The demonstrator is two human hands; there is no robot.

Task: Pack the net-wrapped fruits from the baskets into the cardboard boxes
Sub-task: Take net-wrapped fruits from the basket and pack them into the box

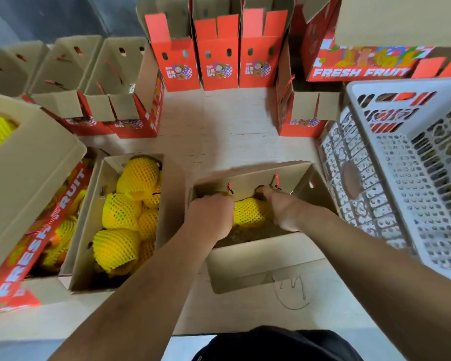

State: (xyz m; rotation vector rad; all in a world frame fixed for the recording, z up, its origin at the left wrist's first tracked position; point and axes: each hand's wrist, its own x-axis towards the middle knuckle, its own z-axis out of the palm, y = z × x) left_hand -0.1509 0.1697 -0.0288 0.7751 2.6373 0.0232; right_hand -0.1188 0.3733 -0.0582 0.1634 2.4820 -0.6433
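- Far left: big open carton (31, 162), flap up, yellow netted fruit visible through its top and along its lower edge.
- Next right: filled box (89, 220), packed to the walls with net-wrapped fruits (120, 212). Looks done, no room left.
- Centre: the box being filled (258, 254). Both hands are down inside it.
- Left hand (210, 214) has fingers curled over something at the box's left inner wall; what it grips is hidden, cannot tell.
- One netted fruit (248, 212) lies on the box floor between the hands, touching or just beside both.
- Right hand (284, 207) reaches to the far wall near the rope handle (276, 179); fingertips hidden, grip unclear.
- Step, my read: seating early fruits in this box, mostly bare floor showing. Next: withdraw straight up past near flap, fetch more.
- Right: white basket (406, 157) just beside the box; what shows of it holds no fruit.
- Open floor lies ahead of the box; empty red boxes (216, 66) line the back.
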